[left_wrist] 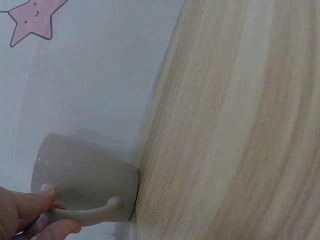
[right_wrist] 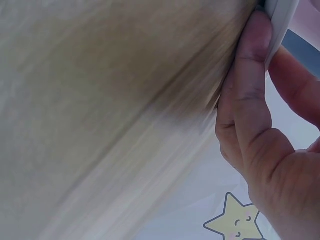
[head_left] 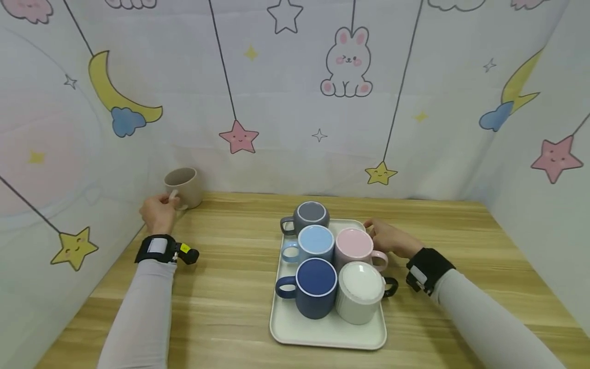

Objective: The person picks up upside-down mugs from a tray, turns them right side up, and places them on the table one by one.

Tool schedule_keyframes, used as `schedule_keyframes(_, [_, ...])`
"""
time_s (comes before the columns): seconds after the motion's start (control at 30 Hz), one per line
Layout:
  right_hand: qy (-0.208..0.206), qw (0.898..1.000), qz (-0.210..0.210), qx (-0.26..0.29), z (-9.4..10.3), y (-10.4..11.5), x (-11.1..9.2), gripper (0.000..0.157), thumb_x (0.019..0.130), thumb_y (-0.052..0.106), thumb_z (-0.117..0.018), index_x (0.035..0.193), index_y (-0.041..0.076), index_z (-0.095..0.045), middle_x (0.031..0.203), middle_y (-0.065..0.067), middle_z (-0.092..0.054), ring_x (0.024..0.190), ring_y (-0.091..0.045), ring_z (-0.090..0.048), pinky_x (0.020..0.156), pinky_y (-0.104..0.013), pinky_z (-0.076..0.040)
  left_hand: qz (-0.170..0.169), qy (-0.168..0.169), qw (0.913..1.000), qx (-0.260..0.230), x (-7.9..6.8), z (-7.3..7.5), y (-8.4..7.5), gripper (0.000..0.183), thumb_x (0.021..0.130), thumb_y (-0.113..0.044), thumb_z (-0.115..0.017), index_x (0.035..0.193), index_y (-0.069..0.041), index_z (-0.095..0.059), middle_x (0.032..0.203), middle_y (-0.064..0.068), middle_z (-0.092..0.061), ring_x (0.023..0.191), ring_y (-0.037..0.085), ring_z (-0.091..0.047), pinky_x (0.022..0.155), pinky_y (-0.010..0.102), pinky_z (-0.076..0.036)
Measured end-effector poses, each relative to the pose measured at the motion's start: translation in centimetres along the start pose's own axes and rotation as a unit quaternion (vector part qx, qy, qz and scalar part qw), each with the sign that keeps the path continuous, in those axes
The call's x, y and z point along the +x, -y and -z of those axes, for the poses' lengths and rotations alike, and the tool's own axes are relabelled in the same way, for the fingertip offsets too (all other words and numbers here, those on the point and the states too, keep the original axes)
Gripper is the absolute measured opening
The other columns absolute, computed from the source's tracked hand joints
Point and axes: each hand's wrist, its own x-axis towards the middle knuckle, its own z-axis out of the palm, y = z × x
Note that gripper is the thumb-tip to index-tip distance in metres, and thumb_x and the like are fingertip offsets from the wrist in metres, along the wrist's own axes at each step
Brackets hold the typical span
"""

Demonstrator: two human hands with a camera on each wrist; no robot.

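At the far left of the table, an upright beige mug (head_left: 190,190) stands near the back wall. My left hand (head_left: 159,212) pinches its handle (left_wrist: 85,216) between thumb and fingers. My right hand (head_left: 392,238) grips the far right edge of a cream tray (head_left: 322,335), fingers (right_wrist: 251,95) on its outer side. Upside-down mugs sit on that tray: a grey mug (head_left: 310,221) at the back, a light blue mug (head_left: 316,241) and a pink mug (head_left: 354,245) in the middle, a navy mug (head_left: 316,289) and a white mug (head_left: 358,302) with a black handle in front.
Printed cloth walls (head_left: 286,102) enclose the wooden table (head_left: 221,297) at the back and both sides. The grey, light blue and navy mugs' handles point left past the tray; the pink and white mugs' handles stick out to the right.
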Motion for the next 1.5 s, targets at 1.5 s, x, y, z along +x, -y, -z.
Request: schedule_keyframes(1.5, [0.000,1.000,0.005,-0.008,-0.1,0.1,-0.1,0.067,0.089,0.003,-0.065,0.145,-0.012,-0.031,0.111,-0.024,-0.057,0.094,-0.030,-0.055,0.078,-0.034,-0.051,-0.048,0.036,0.9980,0.018,-0.3,-1.5,-0.9,0.037,0.107,-0.020,-0.062,0.133,0.005,-0.067,0.121,0.028,-0.069,0.113,0.040,-0.059,0.084,0.040,-0.045])
